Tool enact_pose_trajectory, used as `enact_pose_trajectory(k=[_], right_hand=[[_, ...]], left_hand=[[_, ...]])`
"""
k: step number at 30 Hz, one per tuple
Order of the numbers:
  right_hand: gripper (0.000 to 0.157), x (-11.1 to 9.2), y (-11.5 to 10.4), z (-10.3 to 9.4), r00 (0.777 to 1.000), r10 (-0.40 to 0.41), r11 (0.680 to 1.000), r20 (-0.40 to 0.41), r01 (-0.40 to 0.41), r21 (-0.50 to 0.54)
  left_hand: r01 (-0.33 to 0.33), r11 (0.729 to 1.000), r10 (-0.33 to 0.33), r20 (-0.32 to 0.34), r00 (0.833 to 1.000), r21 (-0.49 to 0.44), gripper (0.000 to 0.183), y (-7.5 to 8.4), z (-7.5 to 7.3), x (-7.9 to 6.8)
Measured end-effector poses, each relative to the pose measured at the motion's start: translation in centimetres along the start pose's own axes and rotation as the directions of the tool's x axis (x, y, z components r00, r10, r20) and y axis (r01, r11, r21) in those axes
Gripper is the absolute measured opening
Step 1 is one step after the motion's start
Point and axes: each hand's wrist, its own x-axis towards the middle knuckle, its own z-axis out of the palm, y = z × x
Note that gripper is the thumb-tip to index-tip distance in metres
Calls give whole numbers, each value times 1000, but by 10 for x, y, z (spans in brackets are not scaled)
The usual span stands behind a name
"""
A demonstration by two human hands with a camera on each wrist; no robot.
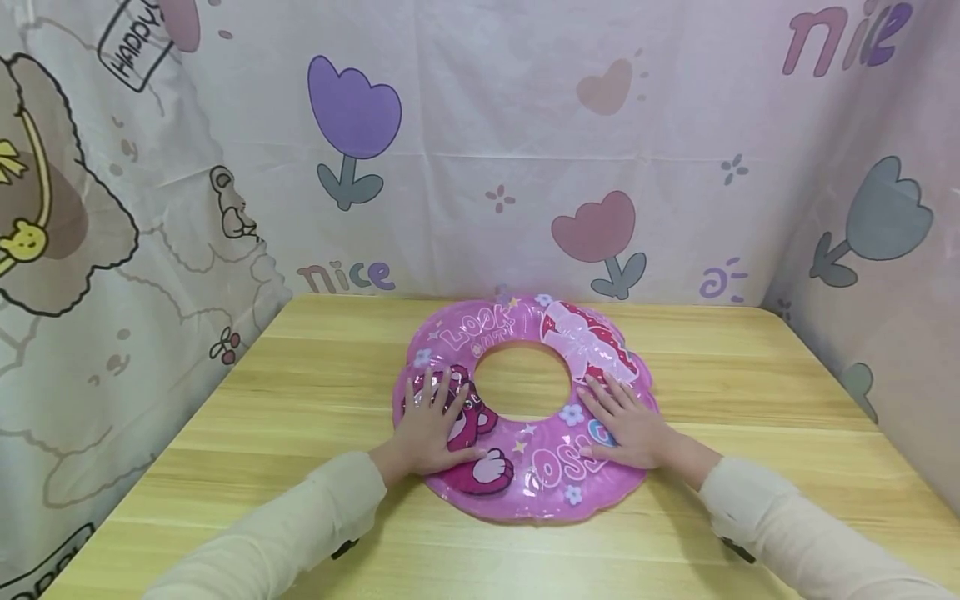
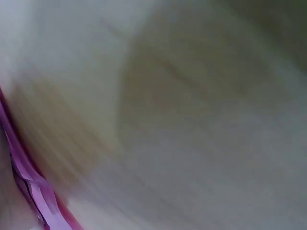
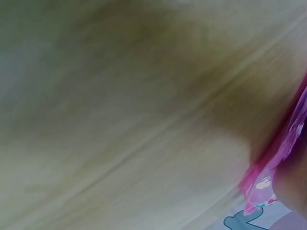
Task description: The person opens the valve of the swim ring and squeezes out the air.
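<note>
A pink inflatable swim ring [image 1: 517,483] lies flat on the wooden table, printed with a bear, lettering, small flowers and a bow. My left hand [image 1: 431,429] rests on its left side over the bear print, fingers spread and straight. On the right side my right hand [image 1: 626,429] lies with spread fingers, beside the bow print and partly over the lettering. The ring's edge [image 2: 33,177] shows at the lower left of the left wrist view, with a bit of the hand. In the right wrist view the ring's edge [image 3: 268,177] appears at the right.
The wooden table [image 1: 270,417] extends around the ring on all sides. Behind it hangs a pale curtain [image 1: 465,108] printed with tulips and words, and similar cloth stands along the left and right sides.
</note>
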Motion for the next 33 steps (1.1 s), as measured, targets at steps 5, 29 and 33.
enact_pose_trajectory(k=[5, 29, 33], right_hand=[[85, 0, -1, 1, 999, 25, 1000, 22, -25, 8], [84, 6, 2, -2, 987, 73, 993, 146, -86, 84], [84, 6, 3, -4, 985, 75, 990, 157, -92, 107]], left_hand=[[1, 1000, 0, 26, 1000, -7, 102, 0, 2, 1], [47, 997, -34, 187, 982, -66, 93, -4, 0, 11], [50, 996, -33, 213, 977, -72, 92, -5, -2, 13]])
